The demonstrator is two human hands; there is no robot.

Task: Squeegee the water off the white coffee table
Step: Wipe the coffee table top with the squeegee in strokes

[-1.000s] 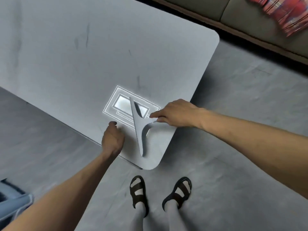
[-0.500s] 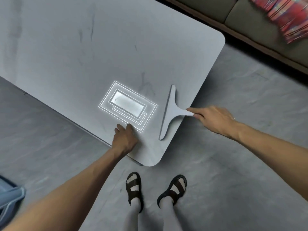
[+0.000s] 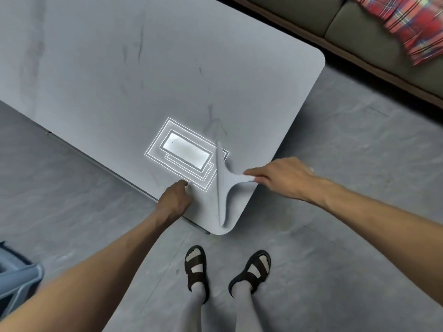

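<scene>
The right hand [image 3: 278,180] grasps the handle of the squeegee [image 3: 224,185], fingers and thumb closed round it. The left hand [image 3: 173,202] holds nothing and rests on the near corner of the white coffee table [image 3: 215,68], bracing on the surface; its fingers look loosely bent. The blade lies on the surface near that corner, its far end at the right edge of a bright light reflection [image 3: 184,153]. Half a second ago the blade stood further right, close to the table edge; a second ago it lay across the reflection. One stroke toward the edge therefore appears complete, and the blade has been reset for another. Faint streaks [image 3: 213,123] beyond the blade may be residual water; this cannot be confirmed. Judgement: the near corner is mid-coverage, the far surface outstanding.
</scene>
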